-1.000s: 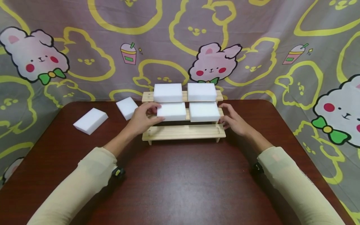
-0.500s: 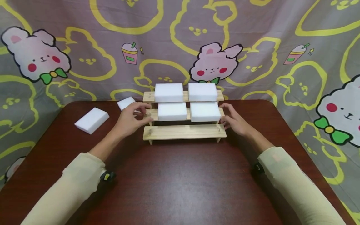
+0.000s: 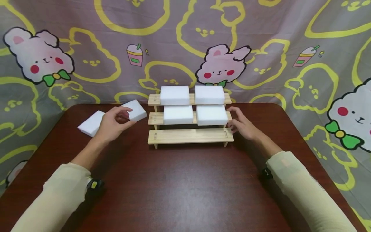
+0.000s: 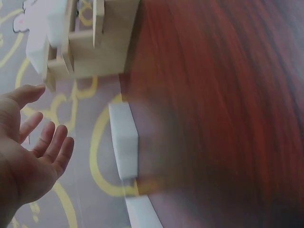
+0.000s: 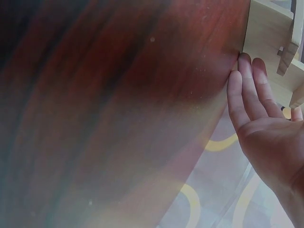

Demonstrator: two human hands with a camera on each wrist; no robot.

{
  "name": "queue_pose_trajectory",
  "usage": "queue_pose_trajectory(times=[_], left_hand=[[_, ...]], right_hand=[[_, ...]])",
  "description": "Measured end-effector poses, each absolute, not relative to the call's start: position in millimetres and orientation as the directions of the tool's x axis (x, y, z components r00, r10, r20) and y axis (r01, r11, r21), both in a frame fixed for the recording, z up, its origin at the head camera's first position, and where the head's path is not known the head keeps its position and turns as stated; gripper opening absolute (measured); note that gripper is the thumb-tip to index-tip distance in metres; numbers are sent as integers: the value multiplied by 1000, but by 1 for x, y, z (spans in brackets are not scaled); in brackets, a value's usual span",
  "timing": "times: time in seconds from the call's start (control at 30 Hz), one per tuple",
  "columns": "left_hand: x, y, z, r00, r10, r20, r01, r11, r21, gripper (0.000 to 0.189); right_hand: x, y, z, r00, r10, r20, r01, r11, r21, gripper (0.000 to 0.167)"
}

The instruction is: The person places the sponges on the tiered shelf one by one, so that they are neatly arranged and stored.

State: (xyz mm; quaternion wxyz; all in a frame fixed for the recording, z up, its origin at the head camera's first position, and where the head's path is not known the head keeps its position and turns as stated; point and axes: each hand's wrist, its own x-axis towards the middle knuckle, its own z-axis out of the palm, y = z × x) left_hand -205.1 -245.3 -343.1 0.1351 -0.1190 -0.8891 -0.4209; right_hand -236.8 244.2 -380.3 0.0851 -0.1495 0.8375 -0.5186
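My left hand (image 3: 111, 124) hovers beside a white foam block (image 3: 135, 110) on the table, left of the rack. In the left wrist view its fingers are spread and loosely bent, holding nothing, with that block (image 4: 124, 140) apart from them. The stepped wooden rack (image 3: 189, 136) has three tiers. Two white blocks sit on its top tier, among them the left one (image 3: 174, 95); two more sit on the middle tier, among them the right one (image 3: 212, 115). My right hand (image 3: 246, 126) is at the rack's right side, its fairly straight fingers (image 5: 251, 95) against or very near the wood.
Another white block (image 3: 91, 123) lies farther left, partly behind the left hand. The dark red-brown table (image 3: 185, 187) runs back to a grey cloth backdrop (image 3: 162, 38) printed with rabbits and yellow outlines. The rack's lowest tier is bare wood.
My left hand has left the middle-tier left block and moved left to the loose block near the rack. My right hand has stayed at the rack's right side.
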Motion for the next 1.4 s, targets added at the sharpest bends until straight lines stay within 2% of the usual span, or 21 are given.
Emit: queue_pose_trajectory(times=[0.4,0.7,1.4], left_hand=[[-203,-294,-350,-950,25,310,236,709,665,42],[-210,-305,-354,-929,48,368,269,772,576,40],[-218,-364,-380,-986,-97,133,-24,885,465,59]], right_hand=[[-235,244,-381,-943,-334,7,-159,428,-890,50],[-236,246,-381,-943,-334,7,-156,423,-893,50],[-237,246,-382,-940,-340,12,-165,425,-890,49]])
